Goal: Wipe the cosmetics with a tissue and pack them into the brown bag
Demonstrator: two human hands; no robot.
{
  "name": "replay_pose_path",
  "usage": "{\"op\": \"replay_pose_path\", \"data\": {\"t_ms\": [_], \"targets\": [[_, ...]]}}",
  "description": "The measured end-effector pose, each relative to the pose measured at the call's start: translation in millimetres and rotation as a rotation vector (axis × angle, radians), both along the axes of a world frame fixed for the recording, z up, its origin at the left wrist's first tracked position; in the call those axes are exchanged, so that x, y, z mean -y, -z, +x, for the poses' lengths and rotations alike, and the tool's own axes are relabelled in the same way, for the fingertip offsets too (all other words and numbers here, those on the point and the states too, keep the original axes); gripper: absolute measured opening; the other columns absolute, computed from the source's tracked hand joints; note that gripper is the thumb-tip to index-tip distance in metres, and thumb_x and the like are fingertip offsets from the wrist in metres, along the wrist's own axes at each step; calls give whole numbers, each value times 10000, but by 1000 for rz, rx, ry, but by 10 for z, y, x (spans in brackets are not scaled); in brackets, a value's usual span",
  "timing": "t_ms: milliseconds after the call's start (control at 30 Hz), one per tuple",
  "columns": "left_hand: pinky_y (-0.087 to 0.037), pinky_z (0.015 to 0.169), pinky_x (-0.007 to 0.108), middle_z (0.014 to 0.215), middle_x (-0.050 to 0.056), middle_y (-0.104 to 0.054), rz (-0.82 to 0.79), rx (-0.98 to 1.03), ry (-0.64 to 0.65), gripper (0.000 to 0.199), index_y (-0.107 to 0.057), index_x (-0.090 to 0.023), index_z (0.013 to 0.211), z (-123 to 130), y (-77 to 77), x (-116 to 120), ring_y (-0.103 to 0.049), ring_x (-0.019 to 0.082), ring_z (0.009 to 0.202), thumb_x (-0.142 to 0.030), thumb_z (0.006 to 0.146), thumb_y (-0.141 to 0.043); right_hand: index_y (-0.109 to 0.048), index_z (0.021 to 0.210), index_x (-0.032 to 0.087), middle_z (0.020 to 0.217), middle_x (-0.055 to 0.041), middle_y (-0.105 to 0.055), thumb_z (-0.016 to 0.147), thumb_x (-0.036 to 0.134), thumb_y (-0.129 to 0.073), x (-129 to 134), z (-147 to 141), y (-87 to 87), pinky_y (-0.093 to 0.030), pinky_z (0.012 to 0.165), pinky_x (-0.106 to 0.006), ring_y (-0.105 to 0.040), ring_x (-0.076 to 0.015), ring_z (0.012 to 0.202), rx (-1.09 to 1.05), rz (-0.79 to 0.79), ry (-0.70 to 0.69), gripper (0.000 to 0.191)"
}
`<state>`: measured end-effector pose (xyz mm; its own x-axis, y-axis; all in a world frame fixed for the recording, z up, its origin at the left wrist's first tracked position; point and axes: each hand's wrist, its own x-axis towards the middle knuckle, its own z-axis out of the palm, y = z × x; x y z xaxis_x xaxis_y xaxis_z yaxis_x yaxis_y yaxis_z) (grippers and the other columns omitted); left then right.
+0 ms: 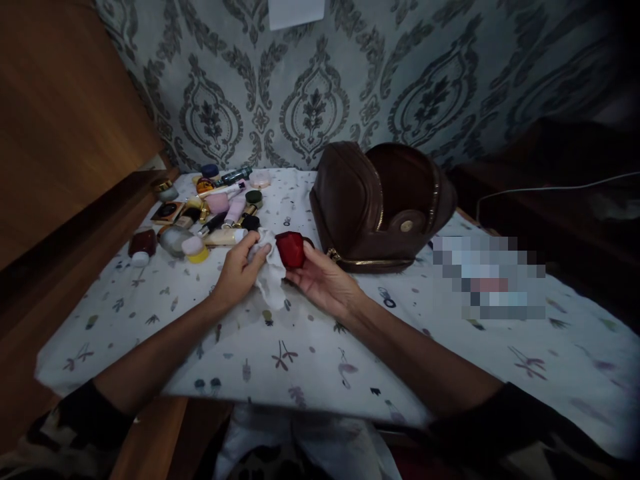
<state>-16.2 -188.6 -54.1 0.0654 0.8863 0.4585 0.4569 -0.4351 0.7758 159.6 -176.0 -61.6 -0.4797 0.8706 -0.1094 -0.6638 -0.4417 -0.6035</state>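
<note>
Over the middle of the table, my right hand [327, 280] holds a red faceted bottle [290, 251] with a dark cap end near the fingertips. My left hand [243, 267] pinches a crumpled white cloth [273, 283] against the left side of the bottle. Just behind and to the right stands a brown leather bag [350, 200], its top gaping open and gold zippers showing. Several cosmetics lie grouped at the back left, among them a pink tube [235, 212], a yellow-and-white jar [195, 250] and a clear round bottle [175, 240].
A printed white cloth covers the table [320, 373]. At its left rise a wooden panel [65, 100] and ledge; patterned wallpaper [315, 100] is behind. A pixelated flat item [493, 277] lies at the right. A thin white cable [550, 187] runs across the dark area beyond.
</note>
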Motion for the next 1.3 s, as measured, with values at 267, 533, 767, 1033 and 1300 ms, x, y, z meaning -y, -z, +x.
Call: {"op": "replay_pose_path", "data": {"t_ms": [267,533,767,1033,1300], "targets": [[-463,851,329,1080,56,-642,-5,-164,55,290,-528,-205,1108,75,63,86,-605,228,990,-396,907,-612,-701,967,194,887,-5,-769,752,302,-822,-41,-19,59,-593,759,-240,-705,-134,808,0,-102,69,269],[-444,1011,417,1302,123,-569,85,-245,-10,662,-435,-221,1404,55,128,72,-560,278,1185,-545,863,-634,-605,919,244,879,37,-748,656,386,-879,65,-81,31,-553,696,-223,-690,-125,770,79,98,90,406],[-443,981,421,1190,128,-563,84,-273,16,601,-466,-173,1405,45,106,74,-545,271,1134,-577,965,-403,-545,983,267,863,68,-693,680,412,-850,98,-57,58,-530,748,-237,-661,-99,742,192,235,26,454],[-443,772,317,840,49,-604,26,-102,128,615,-673,-153,953,4,21,27,-566,189,802,-584,1000,-237,-554,1031,268,934,40,-659,698,375,-846,144,-44,73,-546,745,-281,-661,-127,806,239,313,-93,455],[-458,731,315,813,34,-632,-86,51,87,545,-621,-162,922,82,37,71,-570,189,760,-617,969,-324,-564,1029,248,855,37,-666,686,413,-848,127,-47,12,-581,721,-324,-668,-130,715,63,185,-100,475]]}}
